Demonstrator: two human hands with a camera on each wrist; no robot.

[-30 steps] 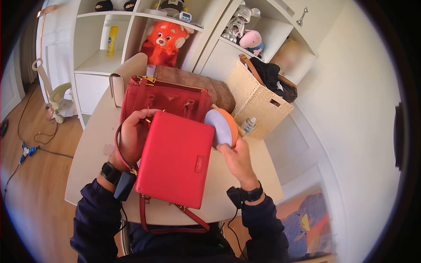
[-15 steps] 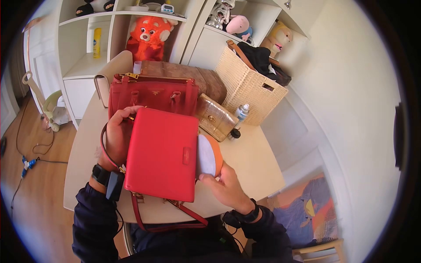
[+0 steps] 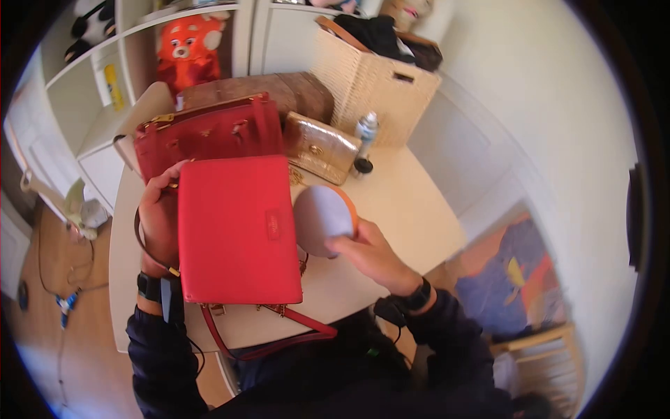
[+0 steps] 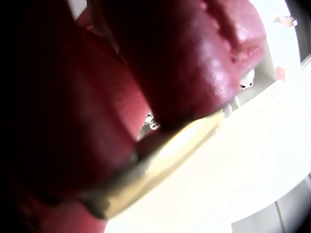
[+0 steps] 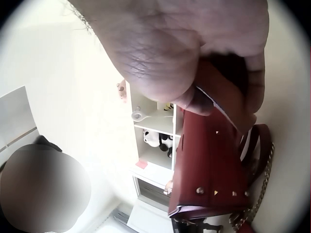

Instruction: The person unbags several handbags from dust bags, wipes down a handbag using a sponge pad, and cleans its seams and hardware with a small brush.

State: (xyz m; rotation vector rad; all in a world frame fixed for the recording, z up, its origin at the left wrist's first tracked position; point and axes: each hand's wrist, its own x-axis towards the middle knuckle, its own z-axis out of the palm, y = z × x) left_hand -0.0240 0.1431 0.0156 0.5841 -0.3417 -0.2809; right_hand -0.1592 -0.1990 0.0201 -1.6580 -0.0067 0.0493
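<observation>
In the head view my left hand (image 3: pixel 159 223) grips a bright red handbag (image 3: pixel 234 230) at its left side, its flat face with a small stamped patch turned up. The bag's red strap (image 3: pixel 296 332) hangs below it. Just right of the bag, my right hand (image 3: pixel 377 258) pinches a round polishing pad (image 3: pixel 322 218) with a grey-lavender face and orange rim. Seen from the right wrist, thumb and fingers hold the pad's edge (image 5: pixel 226 97), close over the studded side of the handbag (image 5: pixel 206 165). A blurred gold ring (image 4: pixel 170 160) on red leather fills the left wrist view.
Behind the red bag stand a darker red handbag (image 3: pixel 209 136), a brown case (image 3: pixel 300 94) and a gold clutch (image 3: pixel 321 146). A small bottle (image 3: pixel 366 129), a black cap (image 3: pixel 363 165) and a woven basket (image 3: pixel 380 91) are at the back right of the pale table (image 3: pixel 412 202).
My right hand has brought the pad from partly behind the bag's edge to a spot beside it, showing more of its face. The head view has swung right, shifting the scene left.
</observation>
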